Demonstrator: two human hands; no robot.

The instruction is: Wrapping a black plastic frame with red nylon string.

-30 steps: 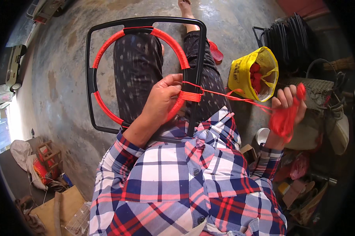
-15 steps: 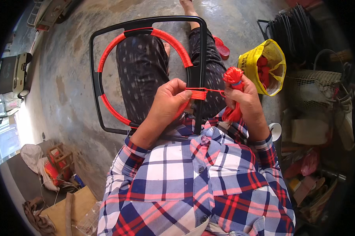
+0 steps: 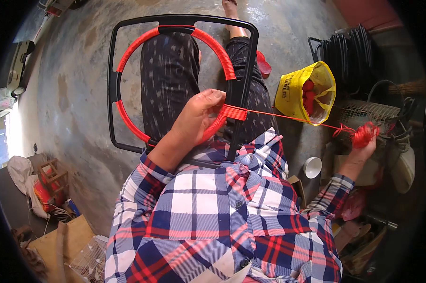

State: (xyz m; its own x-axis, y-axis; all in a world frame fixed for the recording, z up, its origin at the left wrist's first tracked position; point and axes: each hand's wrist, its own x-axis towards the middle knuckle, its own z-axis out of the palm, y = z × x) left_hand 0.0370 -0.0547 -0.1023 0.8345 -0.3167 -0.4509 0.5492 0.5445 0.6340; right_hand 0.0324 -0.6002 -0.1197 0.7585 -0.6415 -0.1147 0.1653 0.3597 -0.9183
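A black frame [image 3: 113, 52], squarish with a ring inside, leans across my lap. Red cord [image 3: 217, 47] is wound round much of the ring, leaving black stretches bare. My left hand [image 3: 196, 115] grips the ring's lower right part, thumb and fingers pinched beside a band of red cord [image 3: 234, 112] that crosses to the frame's right bar. From that band a taut strand runs right to my right hand [image 3: 362, 150], held far out to the side. Closed in that hand is a bundle of red cord [image 3: 365, 134], with loose loops at its near end.
A yellow bag [image 3: 293, 94] with red bundles inside stands on the floor at right. Behind it are stacked black frames [image 3: 349, 52]. A white cup [image 3: 312, 167], a wire basket [image 3: 363, 113] and a red slipper [image 3: 263, 65] lie around. Wooden boards [image 3: 62, 245] sit at lower left.
My right hand has swung far out to the right with the cord bundle, drawing the strand long and straight. My left hand stays at the ring. The view has shifted slightly.
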